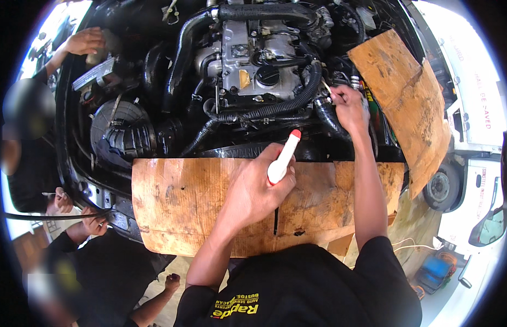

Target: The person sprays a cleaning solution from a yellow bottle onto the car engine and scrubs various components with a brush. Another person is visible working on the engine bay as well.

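Observation:
My left hand (253,191) is closed around a white tube with a red tip (285,157), held above the cardboard sheet (177,204) at the front of the engine bay. The red tip points up toward the engine (248,60). My right hand (351,111) reaches in at the engine's right side, fingers pinched. From its fingertips a thin pale stick (326,86) juts toward the engine; its exact kind is too small to tell. Just below that hand runs a thick black hose (328,115). A black round oil filler cap (267,75) sits on the engine cover, left of it.
A second cardboard sheet (403,90) covers the right fender. At the left, co-workers' hands (85,42) (94,222) are at the car's edge, one by a black strip (52,217). A white vehicle (477,201) stands at the right, near a blue container (436,271) on the floor.

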A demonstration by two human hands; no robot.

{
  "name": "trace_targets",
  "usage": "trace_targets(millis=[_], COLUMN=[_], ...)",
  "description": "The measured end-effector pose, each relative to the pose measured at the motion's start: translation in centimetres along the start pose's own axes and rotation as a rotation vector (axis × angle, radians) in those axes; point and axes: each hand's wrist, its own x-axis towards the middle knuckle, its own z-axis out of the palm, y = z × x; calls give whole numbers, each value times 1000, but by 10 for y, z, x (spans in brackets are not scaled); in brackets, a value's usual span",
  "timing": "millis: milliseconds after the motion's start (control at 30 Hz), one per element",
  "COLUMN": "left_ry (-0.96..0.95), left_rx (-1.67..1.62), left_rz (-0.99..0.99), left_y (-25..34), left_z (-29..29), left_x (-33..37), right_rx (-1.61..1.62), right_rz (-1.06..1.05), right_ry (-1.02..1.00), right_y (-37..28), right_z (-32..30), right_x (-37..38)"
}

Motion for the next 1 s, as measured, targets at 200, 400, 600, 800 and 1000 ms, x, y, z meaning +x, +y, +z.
trace_targets(millis=[200,400,600,800,1000], left_ry=[-42,-14,24,43,35], left_rx=[23,81,66,-213,-57], left_rz=[-16,-2,10,26,6], left_y=[-1,3,5,-9,-1], left_z=[2,7,8,8,4], left_x=[2,4,-5,-1,-2], right_rx=[182,-132,-147,-231,-232], right_rz=[-183,53,-492,-252,-184], right_ry=[63,-141,262,109,-4], right_y=[46,5,9,22,9], right_z=[30,9,22,36,21], right_x=[28,25,19,42,17])
